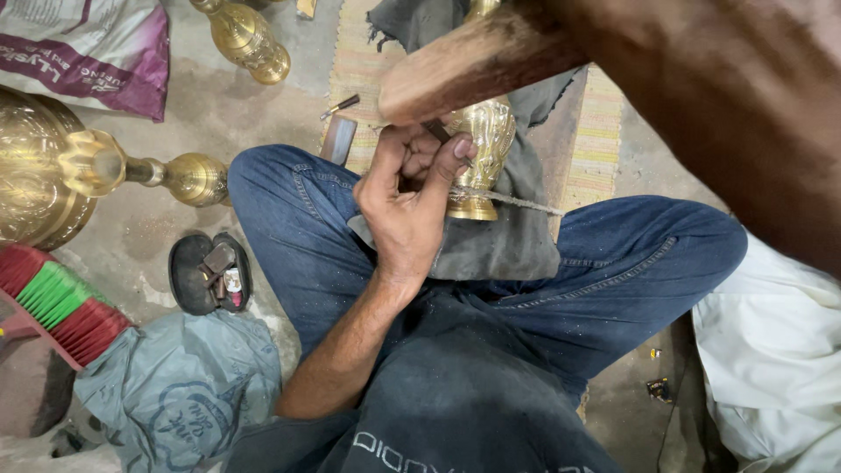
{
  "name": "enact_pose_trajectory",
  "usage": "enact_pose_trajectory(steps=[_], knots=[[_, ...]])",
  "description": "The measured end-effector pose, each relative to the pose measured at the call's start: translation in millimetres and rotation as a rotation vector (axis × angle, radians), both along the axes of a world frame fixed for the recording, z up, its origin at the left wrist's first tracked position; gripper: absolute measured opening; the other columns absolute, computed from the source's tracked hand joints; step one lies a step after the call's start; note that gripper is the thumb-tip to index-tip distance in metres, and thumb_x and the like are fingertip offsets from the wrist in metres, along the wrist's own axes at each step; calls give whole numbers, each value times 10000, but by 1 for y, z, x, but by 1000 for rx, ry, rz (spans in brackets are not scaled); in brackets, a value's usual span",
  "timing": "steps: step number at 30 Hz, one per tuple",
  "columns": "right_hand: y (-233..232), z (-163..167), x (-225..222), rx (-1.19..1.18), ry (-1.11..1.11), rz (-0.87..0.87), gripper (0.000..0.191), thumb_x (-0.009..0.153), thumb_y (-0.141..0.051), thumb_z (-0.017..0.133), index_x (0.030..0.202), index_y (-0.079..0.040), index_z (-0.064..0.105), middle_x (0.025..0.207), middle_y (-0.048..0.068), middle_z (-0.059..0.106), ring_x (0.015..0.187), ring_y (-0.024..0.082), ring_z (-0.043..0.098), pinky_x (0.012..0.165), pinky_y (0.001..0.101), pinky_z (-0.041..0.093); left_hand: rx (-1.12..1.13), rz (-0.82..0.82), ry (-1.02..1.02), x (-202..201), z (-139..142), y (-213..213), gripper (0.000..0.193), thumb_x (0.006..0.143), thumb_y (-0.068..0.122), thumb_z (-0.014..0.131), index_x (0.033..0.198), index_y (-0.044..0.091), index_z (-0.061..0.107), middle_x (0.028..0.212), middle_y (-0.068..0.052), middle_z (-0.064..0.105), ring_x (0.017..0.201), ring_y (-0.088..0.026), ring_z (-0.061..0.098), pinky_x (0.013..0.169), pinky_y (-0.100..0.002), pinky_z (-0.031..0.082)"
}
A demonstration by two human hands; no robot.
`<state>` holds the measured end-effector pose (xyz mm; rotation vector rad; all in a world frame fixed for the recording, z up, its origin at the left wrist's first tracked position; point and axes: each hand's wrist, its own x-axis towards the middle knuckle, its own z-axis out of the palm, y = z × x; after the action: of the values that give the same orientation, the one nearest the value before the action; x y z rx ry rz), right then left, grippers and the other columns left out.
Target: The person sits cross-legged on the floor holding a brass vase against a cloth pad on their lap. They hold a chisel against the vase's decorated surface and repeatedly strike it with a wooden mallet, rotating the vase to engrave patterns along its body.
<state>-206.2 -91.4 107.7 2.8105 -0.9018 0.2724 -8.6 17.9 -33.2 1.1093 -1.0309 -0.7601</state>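
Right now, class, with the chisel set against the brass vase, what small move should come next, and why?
Probably a light tap down with the wooden mallet: the left hand pinches the chisel against the brass vase, and the mallet, in the blurred right arm, is raised just above it.

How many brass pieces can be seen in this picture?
3: a large brass vessel lying at the left edge, a brass vase at the top, and a small brass vase by the left hand. Others may be hidden.
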Motion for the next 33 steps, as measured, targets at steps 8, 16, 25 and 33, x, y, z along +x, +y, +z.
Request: enact_pose_trajectory(steps=[8,16,25,33], knots=[[7,7,8,9,30,-14,203,1017,-86,750,1176,-14,647,913,121,679,761,214,673,675,312,528,-43,84,0,-10,-14,6,227,1027,34,793,1092,-21,583,823,-36,706,714,-7,614,640,-155,519],[24,18,14,-70,132,-23,216,994,-69,728,1183,-11,641,898,124,674,744,215,669,651,318,526,-43,107,-23,-13,-16,11,208,1024,14,758,1128,-37,586,936,-80,753,838,-48,704,724,-193,565],[22,20,19,-2,90,-25,238,968,-50,705,1192,-8,635,881,126,668,725,216,666,624,325,524,-70,63,-11,-10,-15,11,137,1079,40,709,1119,-36,602,1002,-96,780,826,-59,734,722,-171,584],[32,45,51,-34,193,-16,265,975,-65,678,1231,-16,627,879,111,666,722,193,663,609,314,525,-5,105,61,-12,-14,13,221,1015,12,769,1125,-42,585,905,-59,745,755,-24,654,719,-178,543]])
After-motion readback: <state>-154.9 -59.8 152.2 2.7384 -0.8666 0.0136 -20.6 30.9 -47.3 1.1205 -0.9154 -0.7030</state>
